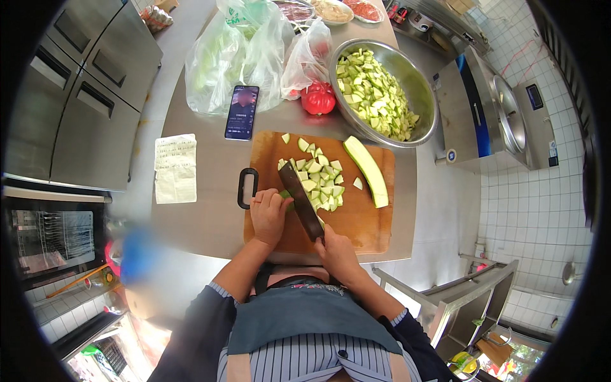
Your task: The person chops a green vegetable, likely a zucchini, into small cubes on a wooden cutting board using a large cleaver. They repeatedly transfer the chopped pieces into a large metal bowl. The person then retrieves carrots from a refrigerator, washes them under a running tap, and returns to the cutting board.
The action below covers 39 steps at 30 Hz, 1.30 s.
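Note:
My right hand [336, 253] grips the handle end of a dark-bladed cleaver [300, 203], which lies slantwise over a wooden cutting board [363, 234] with a black handle. Left of the blade, my left hand [269, 215] presses on a green squash piece [285, 194], mostly hidden by the fingers and blade. Cut squash chunks [319, 179] are heaped just right of the cleaver. A long peeled-looking squash length [367, 172] rests along the board's right side. Beyond the board, a large steel bowl [432, 117] holds many cut squash pieces [374, 98].
On the steel table [215, 229] are a phone [242, 113], a handwritten paper [175, 169], a red tomato [318, 98] and plastic bags of vegetables [229, 62]. Covered plates [331, 10] stand at the far end. Steel cabinets [105, 76] flank the left.

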Motion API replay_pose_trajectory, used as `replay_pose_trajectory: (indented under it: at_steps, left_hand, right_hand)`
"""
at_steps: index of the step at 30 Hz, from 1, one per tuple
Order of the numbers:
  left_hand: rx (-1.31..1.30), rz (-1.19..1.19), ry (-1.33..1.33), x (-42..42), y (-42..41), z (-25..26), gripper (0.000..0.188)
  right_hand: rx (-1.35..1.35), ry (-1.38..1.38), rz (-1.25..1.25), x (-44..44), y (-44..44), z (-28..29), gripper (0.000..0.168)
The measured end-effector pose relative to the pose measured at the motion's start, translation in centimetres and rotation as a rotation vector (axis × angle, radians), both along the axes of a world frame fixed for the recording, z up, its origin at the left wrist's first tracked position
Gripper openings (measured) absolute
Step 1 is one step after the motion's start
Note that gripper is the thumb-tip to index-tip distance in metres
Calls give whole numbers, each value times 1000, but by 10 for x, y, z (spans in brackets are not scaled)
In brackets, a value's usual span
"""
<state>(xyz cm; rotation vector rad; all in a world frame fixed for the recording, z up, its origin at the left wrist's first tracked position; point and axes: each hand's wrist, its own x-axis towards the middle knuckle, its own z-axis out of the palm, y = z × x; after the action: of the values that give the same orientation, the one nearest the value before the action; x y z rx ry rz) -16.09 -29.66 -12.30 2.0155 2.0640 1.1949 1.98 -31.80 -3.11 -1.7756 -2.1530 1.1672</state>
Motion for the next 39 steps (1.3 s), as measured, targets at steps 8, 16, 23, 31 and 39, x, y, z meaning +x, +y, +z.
replay_pose_trajectory:
  at_steps: [8, 16, 23, 31, 39]
  left_hand:
    - [11, -3, 0, 1, 2, -1, 24]
    - [6, 0, -8, 0, 1, -5, 23]
    - [8, 13, -26, -1, -1, -6, 22]
    - [-1, 0, -39, -2, -2, -7, 21]
    - [-17, -13, -88, -2, -2, -8, 20]
  right_hand:
    - [43, 10, 15, -2, 0, 2, 17]
    - [36, 36, 8, -2, -2, 9, 17]
    - [27, 81, -9, -4, -4, 19, 14]
    - [-1, 90, -13, -2, -4, 12, 15]
    - [49, 104, -8, -5, -2, -7, 17]
